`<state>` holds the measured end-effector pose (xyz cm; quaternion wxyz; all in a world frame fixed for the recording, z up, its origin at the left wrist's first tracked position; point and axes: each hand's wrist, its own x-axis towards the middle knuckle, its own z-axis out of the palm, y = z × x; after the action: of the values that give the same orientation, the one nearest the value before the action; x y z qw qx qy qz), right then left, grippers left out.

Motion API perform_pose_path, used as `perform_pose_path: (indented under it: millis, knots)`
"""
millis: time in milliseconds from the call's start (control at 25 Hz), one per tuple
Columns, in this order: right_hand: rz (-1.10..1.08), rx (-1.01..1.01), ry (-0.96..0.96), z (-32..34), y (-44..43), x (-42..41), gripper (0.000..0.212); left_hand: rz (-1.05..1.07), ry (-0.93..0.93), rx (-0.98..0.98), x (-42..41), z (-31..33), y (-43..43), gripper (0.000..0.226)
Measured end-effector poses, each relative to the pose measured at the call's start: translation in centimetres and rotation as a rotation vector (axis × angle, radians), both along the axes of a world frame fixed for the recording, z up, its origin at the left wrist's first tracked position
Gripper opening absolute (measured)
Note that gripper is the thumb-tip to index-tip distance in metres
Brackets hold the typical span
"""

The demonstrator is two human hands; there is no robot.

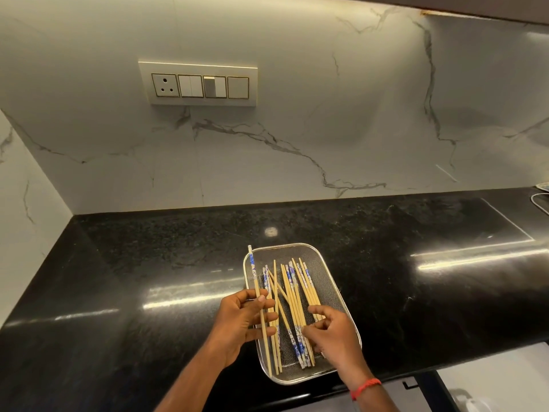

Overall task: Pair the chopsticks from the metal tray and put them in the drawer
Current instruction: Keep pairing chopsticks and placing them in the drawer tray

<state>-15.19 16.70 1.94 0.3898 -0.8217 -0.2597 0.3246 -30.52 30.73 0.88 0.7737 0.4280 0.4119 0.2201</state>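
Black countertop (148,263) lies bare around metal tray (326,269) near its front edge.

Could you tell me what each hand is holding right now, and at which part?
The left hand pinches one chopstick around mid-shaft. The right hand reaches among the chopsticks in the metal tray; whether it grips one cannot be told.

Chopsticks (294,298) lie in the tray (326,272) on the counter (148,278).

chopsticks (294,295) ends under right hand (335,334), white cable (539,200) cut off
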Motion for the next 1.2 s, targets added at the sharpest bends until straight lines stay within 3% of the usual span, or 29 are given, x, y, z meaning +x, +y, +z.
perform_pose_path:
  millis: [80,160,520,680,840,1000,1200]
  knots:
    - [-0.054,0.138,0.142,0.8,-0.2,-0.9,0.045,-0.016,0.003,-0.002,0.2,0.0,-0.2,0.02]
    - [-0.022,0.199,0.164,1.4,-0.3,-2.1,0.037,-0.037,0.0,-0.003,0.5,0.1,-0.4,0.02]
    - [0.246,0.208,-0.067,1.2,0.3,-3.7,0.022,-0.059,-0.014,0.015,0.9,0.0,-0.8,0.02]
    - [0.118,0.129,-0.157,-0.3,0.3,-1.4,0.006,-0.034,-0.025,-0.016,0.6,-0.2,-0.6,0.021]
    - [0.192,-0.15,-0.513,-2.0,0.6,0.3,0.026,-0.022,-0.004,-0.023,0.4,-0.4,-0.8,0.022]
    - [0.243,-0.212,-0.505,-3.2,1.1,0.0,0.042,-0.034,0.002,-0.007,0.5,-0.4,-0.9,0.022]
    - [0.167,-0.206,-0.343,-3.4,1.3,0.6,0.047,-0.037,0.011,-0.012,0.3,-0.5,-0.9,0.022]
